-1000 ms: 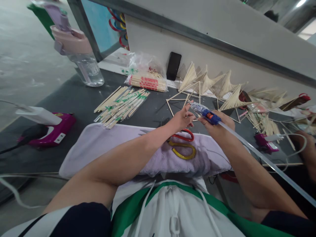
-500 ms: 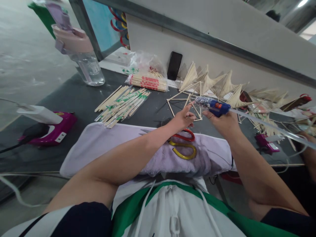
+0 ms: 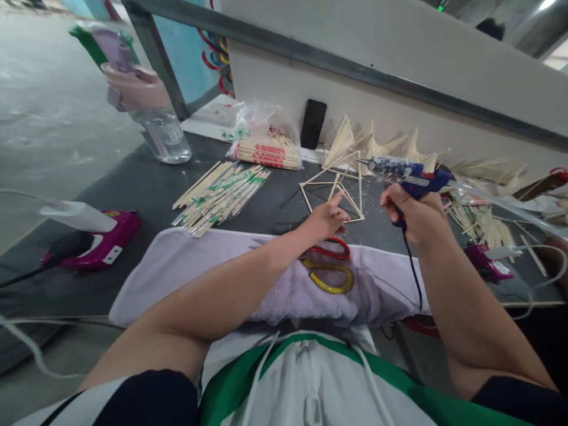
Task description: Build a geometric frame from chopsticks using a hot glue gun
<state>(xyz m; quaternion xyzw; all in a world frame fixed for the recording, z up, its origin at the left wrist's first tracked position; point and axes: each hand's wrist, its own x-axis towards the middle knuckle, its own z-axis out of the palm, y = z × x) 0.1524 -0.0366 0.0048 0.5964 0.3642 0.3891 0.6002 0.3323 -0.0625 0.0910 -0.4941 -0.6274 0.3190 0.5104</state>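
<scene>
Right hand (image 3: pixel 410 213) grips the blue glue gun (image 3: pixel 406 173), fingers wrapped round its handle; over the last second I see it lifted up and to the right, nozzle now clear of the stick frame (image 3: pixel 333 192). Left hand (image 3: pixel 326 219) stays at the frame's near corner, forefinger out, touching a stick. Judgement: glue is laid and the joint is being held to set. Frame sits on the dark surface (image 3: pixel 146 183), beyond the scissors (image 3: pixel 329 266) on the lilac cloth (image 3: pixel 186 260).
</scene>
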